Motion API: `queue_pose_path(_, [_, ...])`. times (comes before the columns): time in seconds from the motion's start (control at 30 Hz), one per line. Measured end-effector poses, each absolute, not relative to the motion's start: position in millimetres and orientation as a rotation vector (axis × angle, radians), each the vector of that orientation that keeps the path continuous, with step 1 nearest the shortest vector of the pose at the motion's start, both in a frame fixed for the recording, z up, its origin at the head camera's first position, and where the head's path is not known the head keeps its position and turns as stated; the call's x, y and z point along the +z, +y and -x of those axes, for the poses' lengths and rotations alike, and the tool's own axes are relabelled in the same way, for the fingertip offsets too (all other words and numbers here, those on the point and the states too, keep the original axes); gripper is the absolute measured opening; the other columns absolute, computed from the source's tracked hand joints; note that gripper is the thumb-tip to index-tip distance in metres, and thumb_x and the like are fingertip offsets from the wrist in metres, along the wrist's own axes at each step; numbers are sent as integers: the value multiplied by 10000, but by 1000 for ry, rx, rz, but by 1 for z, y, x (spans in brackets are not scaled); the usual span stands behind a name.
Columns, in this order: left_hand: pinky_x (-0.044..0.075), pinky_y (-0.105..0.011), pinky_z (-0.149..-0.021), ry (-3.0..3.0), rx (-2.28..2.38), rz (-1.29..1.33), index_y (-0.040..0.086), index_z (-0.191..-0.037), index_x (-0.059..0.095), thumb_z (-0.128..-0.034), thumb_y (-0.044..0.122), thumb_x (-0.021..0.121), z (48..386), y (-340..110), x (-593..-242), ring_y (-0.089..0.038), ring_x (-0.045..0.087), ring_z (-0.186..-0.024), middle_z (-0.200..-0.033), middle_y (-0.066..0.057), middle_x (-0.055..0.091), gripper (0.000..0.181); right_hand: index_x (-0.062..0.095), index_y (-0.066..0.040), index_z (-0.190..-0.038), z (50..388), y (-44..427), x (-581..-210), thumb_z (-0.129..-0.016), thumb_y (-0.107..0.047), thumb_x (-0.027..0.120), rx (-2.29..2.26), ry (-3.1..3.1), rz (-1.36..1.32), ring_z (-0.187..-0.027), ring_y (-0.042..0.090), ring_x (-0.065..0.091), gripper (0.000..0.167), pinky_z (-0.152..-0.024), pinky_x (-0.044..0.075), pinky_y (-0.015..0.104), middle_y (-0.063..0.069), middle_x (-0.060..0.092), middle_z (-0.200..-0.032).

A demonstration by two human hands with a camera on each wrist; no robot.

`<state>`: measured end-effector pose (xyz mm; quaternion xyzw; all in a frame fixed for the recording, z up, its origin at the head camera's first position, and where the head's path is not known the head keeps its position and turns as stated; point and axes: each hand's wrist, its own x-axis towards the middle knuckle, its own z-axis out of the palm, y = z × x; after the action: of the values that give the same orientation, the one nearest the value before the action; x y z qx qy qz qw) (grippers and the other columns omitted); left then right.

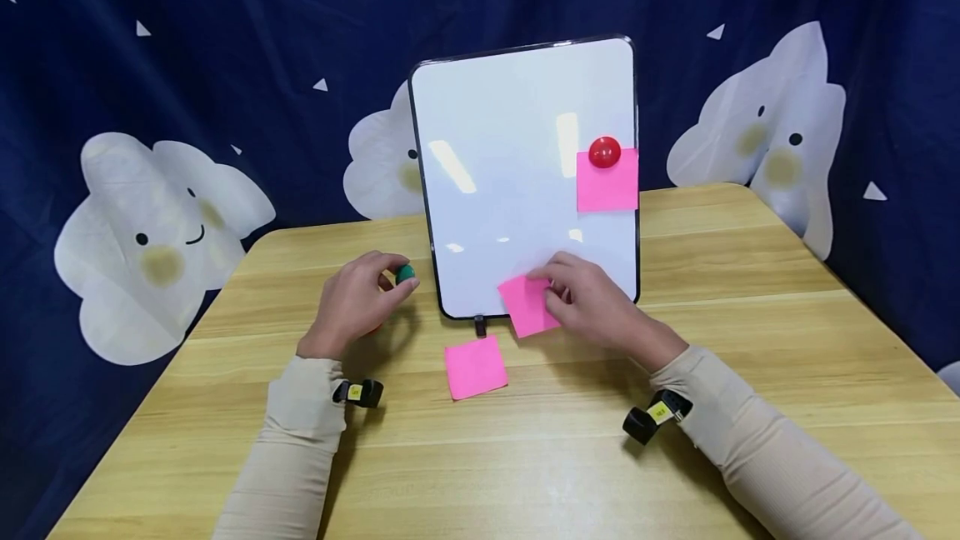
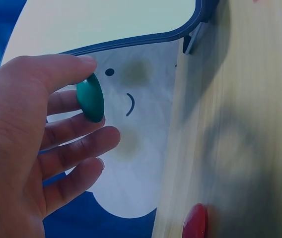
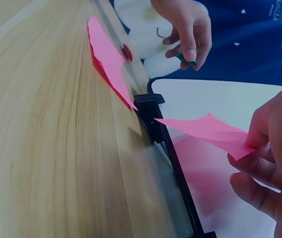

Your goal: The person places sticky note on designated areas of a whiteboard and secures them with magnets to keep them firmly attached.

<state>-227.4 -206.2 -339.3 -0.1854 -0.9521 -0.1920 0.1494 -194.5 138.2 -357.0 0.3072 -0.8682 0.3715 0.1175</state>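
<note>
Between thumb and fingers my left hand [image 1: 358, 300] pinches a round green magnet [image 2: 90, 98], held just left of the whiteboard [image 1: 517, 173]. My right hand [image 1: 596, 304] grips a pink sticky note [image 3: 210, 133] by its edge, in front of the board's lower part. A second pink note [image 1: 476, 367] lies on the table below the board. On the board's right side a third pink note [image 1: 607, 190] hangs under a red magnet [image 1: 604, 152]. Another red magnet [image 2: 195, 221] sits on the table beneath the left hand, mostly hidden in the head view.
The whiteboard stands upright on the wooden table [image 1: 555, 457], with a small black foot [image 1: 481, 326] at its lower edge. Behind it hangs a dark blue curtain [image 1: 300, 23] with white cloud prints. Each wrist bears a strapped black camera [image 1: 641, 423].
</note>
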Motion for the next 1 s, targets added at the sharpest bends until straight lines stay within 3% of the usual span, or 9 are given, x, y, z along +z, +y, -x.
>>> queue_pose_path(0.23, [507,-386,-628,-2716,-553,543,158,-1197,716,-921,411,717,226,-204,-339,-135,646,-802,-993,22,668,375,718,-46,-1122,195,137,-357,-892,67,634,1110,-2504,-880,-761,155,545,270,-640,504,282,26,608,-935])
queue_pose_path(0.4, [505,-378,-617,-2702,-566,556,158,-1189,721,-916,404,726,226,-202,-339,-129,648,-790,-1001,17,673,368,736,-32,-1048,195,138,-358,-885,78,640,1100,-2472,-876,-791,150,572,218,-674,523,278,43,647,-994])
queue_pose_path(1.0, [508,-369,-604,-2624,-646,643,148,-1200,712,-915,372,740,225,-193,-341,-117,665,-778,-1075,8,681,363,738,-3,-1103,197,141,-358,-883,55,665,1091,-2360,-758,-798,143,563,239,-689,521,291,51,635,-1023])
